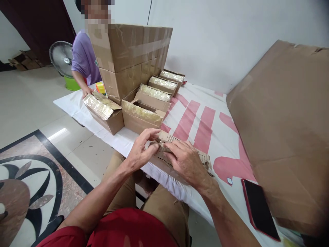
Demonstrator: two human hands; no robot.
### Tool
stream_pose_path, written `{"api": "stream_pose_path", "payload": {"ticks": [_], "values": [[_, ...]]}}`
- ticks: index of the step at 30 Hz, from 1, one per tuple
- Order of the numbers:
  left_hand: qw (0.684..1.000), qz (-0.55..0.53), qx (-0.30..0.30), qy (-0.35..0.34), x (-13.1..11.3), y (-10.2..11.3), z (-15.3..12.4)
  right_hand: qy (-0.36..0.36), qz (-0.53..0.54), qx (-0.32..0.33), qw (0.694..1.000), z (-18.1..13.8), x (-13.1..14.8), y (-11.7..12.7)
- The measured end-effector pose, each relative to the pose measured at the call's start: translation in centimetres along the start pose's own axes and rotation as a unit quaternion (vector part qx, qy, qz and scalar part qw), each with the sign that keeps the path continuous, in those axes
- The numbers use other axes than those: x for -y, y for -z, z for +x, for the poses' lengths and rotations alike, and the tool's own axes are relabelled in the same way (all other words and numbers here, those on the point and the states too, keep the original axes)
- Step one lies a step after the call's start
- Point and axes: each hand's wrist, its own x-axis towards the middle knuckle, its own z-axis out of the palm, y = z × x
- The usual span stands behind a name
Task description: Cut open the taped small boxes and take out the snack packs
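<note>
My left hand (144,149) is at the left part of a cardboard box (163,165) on the table edge in front of me. Its thumb and fingertips are drawn together at a small crumpled bit (161,144), too unclear to name. Across the same box reaches my right hand (186,161), fingers bent and tips meeting near that bit. Ridged, corrugated edges (205,158) show along the top of the box, past my right hand. What exactly lies between the fingertips is hidden.
Open cartons with shiny tape (144,118) stand in a row beyond my hands, beside stacked taped boxes (128,44). A co-worker's hand (87,92) touches another taped carton (113,123). A phone (259,209) lies at right, near a large cardboard sheet (285,130).
</note>
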Motion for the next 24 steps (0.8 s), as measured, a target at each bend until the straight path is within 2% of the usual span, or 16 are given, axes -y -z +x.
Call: {"api": "stream_pose_path", "payload": {"ticks": [3, 5, 10, 16, 18, 21, 24], "values": [[0.981, 0.116, 0.062, -0.145, 0.3, 0.7, -0.3, -0.010, 0.041, 0.027, 0.999, 0.4, -0.2, 0.2], [0.970, 0.154, 0.092, -0.165, 0.7, 0.8, -0.3, -0.017, 0.059, 0.045, 0.997, 0.7, -0.2, 0.4], [0.983, 0.150, 0.077, -0.067, 1.0, 0.3, 0.1, -0.054, 0.069, 0.057, 0.995, 1.0, -0.1, 0.8], [0.993, 0.031, 0.103, 0.043, 0.6, 0.4, 0.6, -0.047, 0.055, 0.060, 0.996, 1.4, -0.1, 0.6], [0.993, 0.016, 0.102, 0.063, 0.7, 0.4, 0.7, -0.046, 0.052, 0.066, 0.995, 1.7, -0.1, 0.7], [0.992, 0.049, 0.089, 0.072, 1.0, 0.3, 0.7, -0.056, 0.064, 0.073, 0.994, 1.5, -0.8, 1.8], [0.992, 0.067, 0.076, 0.070, 1.2, 0.1, 0.6, -0.091, 0.068, 0.034, 0.993, 0.3, -2.3, 3.9]]}}
